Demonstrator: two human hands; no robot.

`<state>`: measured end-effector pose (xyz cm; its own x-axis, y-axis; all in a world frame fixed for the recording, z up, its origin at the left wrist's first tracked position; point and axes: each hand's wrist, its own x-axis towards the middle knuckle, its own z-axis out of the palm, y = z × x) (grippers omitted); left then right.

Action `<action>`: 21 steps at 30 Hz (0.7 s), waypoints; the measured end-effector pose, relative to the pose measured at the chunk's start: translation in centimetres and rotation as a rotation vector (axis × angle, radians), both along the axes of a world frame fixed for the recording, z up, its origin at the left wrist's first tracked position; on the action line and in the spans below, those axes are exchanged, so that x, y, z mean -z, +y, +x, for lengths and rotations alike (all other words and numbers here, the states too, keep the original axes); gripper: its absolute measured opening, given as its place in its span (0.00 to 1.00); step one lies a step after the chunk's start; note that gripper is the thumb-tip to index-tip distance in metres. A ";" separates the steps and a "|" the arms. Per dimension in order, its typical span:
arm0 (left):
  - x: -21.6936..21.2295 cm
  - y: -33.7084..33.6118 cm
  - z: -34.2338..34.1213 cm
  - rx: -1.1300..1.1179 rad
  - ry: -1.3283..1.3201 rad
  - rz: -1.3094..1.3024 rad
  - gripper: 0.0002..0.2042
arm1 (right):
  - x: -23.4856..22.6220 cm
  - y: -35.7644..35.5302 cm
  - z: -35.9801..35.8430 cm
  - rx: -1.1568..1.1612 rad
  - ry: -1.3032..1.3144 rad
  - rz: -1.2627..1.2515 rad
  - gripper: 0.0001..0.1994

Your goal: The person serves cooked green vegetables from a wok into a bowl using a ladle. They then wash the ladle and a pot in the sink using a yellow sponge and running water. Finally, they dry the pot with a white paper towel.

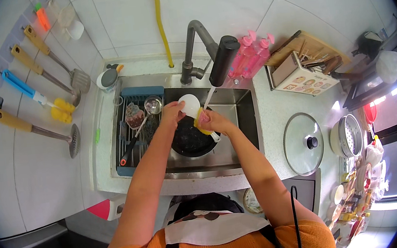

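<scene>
Over the sink (250, 117), my left hand (172, 114) is closed on the edge of a small white dish (190, 103). My right hand (215, 122) grips a yellow and pink sponge (198, 116) beside the dish's right edge. A white handle-like piece (216, 137) juts out beneath the right hand; I cannot tell what it belongs to. Directly below the hands, a black pan (188, 142) rests in the basin. From the black-headed faucet (224, 59), a pale stream comes down close to the right hand.
A blue drying rack (142, 91) at the sink's left holds a ladle (153, 105). Pink pump bottles (252, 58) stand behind the sink, with a utensil box (297, 77) farther right. A glass lid (304, 143) lies on the right counter. Spatulas (79, 80) hang on the left wall.
</scene>
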<state>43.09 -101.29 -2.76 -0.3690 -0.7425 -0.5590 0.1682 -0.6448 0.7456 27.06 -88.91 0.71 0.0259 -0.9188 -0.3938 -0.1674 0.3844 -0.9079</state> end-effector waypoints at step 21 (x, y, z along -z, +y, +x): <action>0.0 3.0 -2.8 0.004 0.356 0.136 0.16 | 0.8 4.8 -1.4 0.295 0.080 -0.011 0.16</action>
<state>40.32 -98.24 -2.75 -0.5608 -0.6684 -0.4886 0.3984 -0.7352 0.5484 25.67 -84.11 -0.06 -0.2731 -0.8863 -0.3741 -0.1214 0.4175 -0.9005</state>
